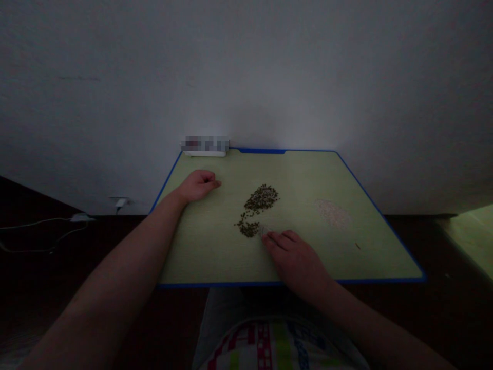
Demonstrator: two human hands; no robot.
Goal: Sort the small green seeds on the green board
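Observation:
A small green table point(215, 257) with a blue rim stands against a white wall. A pile of dark green beans point(257, 205) lies near its middle. A paler heap of white grains point(333, 213) lies to the right. My right hand point(295, 257) rests on the table with its fingertips at the near end of the bean pile, touching a few pale grains there. Its fingers lie stretched and close together. My left hand point(198, 185) rests on the far left of the table, fingers curled into a loose fist with nothing visible in it.
A white power strip point(205, 150) lies at the table's far left edge by the wall. A plug and cable point(77, 218) lie on the dark floor to the left. Another green surface point(473, 231) shows at the right edge. The room is dim.

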